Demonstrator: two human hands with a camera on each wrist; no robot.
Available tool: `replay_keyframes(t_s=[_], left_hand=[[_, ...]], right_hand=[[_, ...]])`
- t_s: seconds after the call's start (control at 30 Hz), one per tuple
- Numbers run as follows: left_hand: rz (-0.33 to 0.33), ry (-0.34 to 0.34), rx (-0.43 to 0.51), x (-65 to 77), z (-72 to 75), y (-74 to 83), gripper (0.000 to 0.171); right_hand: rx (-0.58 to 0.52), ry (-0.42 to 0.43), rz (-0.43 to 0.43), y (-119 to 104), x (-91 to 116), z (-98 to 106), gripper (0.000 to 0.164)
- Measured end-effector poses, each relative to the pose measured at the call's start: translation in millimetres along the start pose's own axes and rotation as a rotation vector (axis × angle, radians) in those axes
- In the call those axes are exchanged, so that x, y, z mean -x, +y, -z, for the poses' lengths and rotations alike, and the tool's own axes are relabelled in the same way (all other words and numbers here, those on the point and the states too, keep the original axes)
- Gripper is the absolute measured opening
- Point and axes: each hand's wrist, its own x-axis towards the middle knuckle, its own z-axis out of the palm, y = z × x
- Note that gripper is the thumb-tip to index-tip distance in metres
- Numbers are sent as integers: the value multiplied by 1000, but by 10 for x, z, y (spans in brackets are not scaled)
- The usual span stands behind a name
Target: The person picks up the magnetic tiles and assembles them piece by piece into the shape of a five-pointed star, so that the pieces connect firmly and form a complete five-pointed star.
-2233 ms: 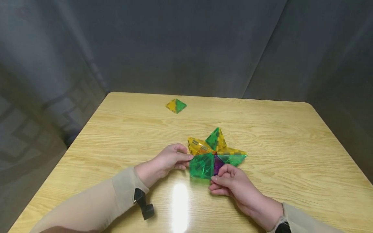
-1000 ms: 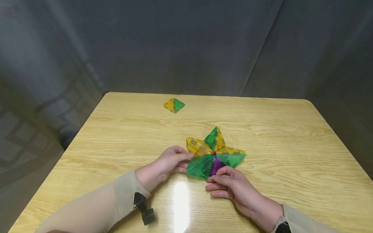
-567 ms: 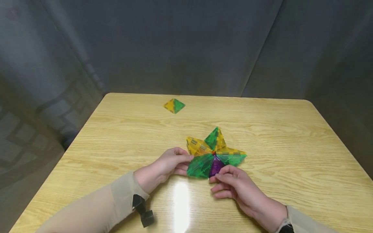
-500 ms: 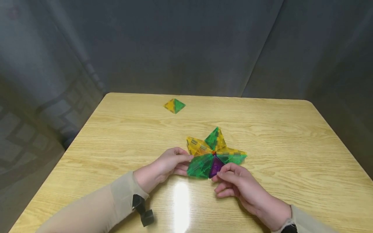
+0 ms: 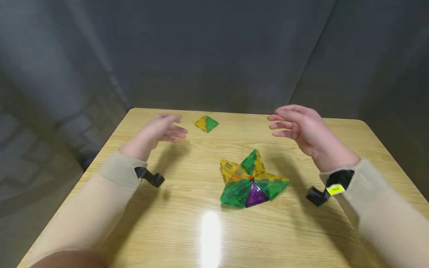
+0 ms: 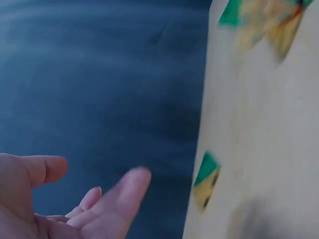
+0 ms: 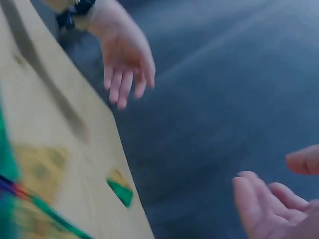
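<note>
A star of translucent magnetic tiles (image 5: 236,191) rests on the wooden table, its points green and yellow, with a purple triangular tile (image 5: 256,195) at its near side and a small red spot at the centre. My left hand (image 5: 163,128) is raised above the table left of the star, fingers loosely extended and holding nothing. On the other side my right hand (image 5: 301,128) hovers with relaxed, slightly bent fingers, also holding nothing. Between the hands, near the far edge, a yellow and green pair of triangular tiles (image 5: 206,124) forms a diamond. Both wrist views show bare palms.
The pale wooden table (image 5: 161,230) has rounded far corners, with a grey curtain (image 5: 214,56) hanging behind it. A black wrist camera (image 5: 155,179) sticks out from the left sleeve, another (image 5: 316,196) from the right one.
Both hands have let go of the tile star, risen and spread apart toward the far side. The star stays on the table with its purple tile now uncovered; the head view has shifted slightly.
</note>
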Motion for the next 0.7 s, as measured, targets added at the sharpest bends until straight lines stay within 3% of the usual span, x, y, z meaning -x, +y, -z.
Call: replay_keyframes(t_s=[0.17,0.33,0.53,0.63,0.7], left_hand=[[33,98,13,-367,95,116,61],[116,102,43,-745,-49,58,61],[184,99,-25,-1039,-402,-25,63],[175,114,-67,-1131,-538,-44,65],[169,127,-70,-1168,-596,-33,68]], right_hand=[[217,-41,-163,1,-735,-159,43],[271,-87,-328,351,-1341,-285,52],[313,-104,-444,773,-1582,-300,48],[307,-115,-423,858,-1595,-316,19],[283,-123,-401,891,-1601,-324,20]])
